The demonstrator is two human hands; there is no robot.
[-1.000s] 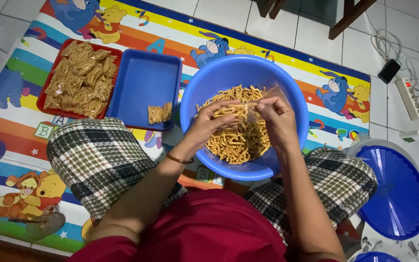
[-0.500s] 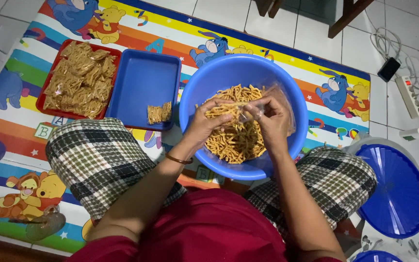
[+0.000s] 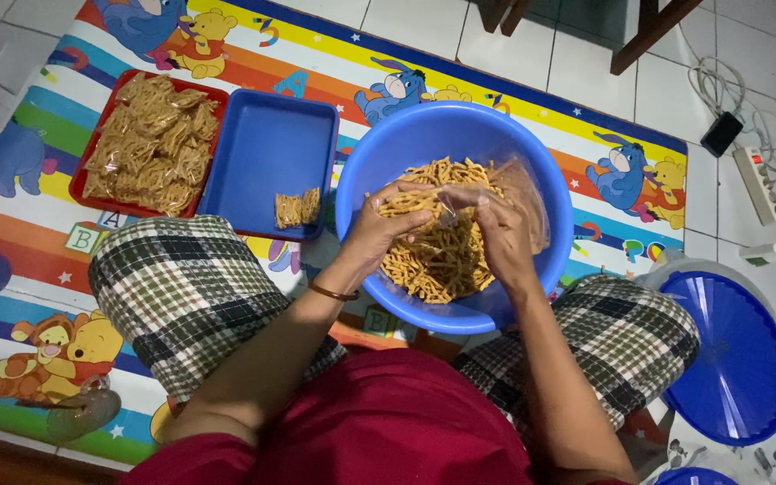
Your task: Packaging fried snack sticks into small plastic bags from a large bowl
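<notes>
A big blue plastic basin (image 3: 388, 148) sits between my knees, part filled with thin golden snack sticks (image 3: 437, 265). Over it, my left hand (image 3: 379, 226) and my right hand (image 3: 500, 229) both pinch a small clear plastic bag (image 3: 446, 205) that holds some sticks. A larger clear plastic bag (image 3: 523, 193) lies against the basin's right wall. My left wrist wears a thin bangle (image 3: 330, 292).
A red tray (image 3: 83, 184) heaped with filled snack packets and a blue tray (image 3: 253, 153) with one packet (image 3: 296, 208) lie at the left on a cartoon play mat (image 3: 29, 269). A blue round lid (image 3: 738, 355) lies at right, a power strip (image 3: 761, 184) on the tiles.
My hands have drawn closer together above the basin, still working the small bag. The rest has stayed in place.
</notes>
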